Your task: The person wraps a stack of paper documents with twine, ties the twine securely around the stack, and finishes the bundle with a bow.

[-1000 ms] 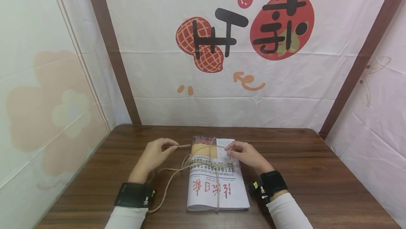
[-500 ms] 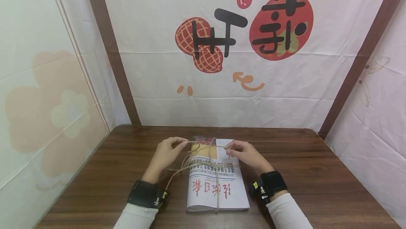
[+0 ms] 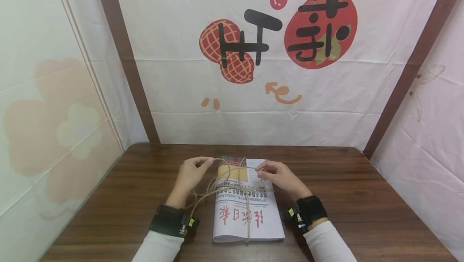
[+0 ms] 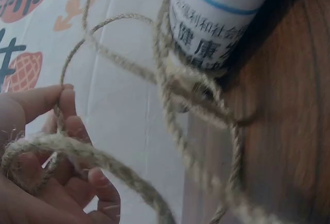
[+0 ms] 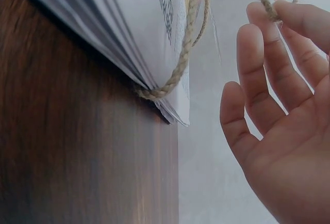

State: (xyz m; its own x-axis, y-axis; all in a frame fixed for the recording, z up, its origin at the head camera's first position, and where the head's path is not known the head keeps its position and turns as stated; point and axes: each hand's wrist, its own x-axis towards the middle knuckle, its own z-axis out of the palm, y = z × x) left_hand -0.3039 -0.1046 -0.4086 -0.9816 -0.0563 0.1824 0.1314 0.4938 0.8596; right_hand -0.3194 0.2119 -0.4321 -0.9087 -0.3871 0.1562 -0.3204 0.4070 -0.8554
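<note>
A folded stack of newspapers lies on the table, bound lengthwise and crosswise by twisted tan twine. Over its far left part, my left hand pinches a strand between thumb and index finger; in the left wrist view the twine also runs in a loop across the palm. My right hand, above the stack's right edge, pinches another strand with thumb and fingertip, the other fingers spread loosely in the right wrist view. Between the hands the twine arcs above the paper, and loose loops hang off the left side.
The brown wooden table extends around the stack. Behind it hangs a white printed cloth, with more cloth on both sides. Each wrist wears a black strap with a small camera.
My left hand has moved right, in toward the stack, with its strand of twine, which now curves in a loop over the paper. The right hand has stayed in place.
</note>
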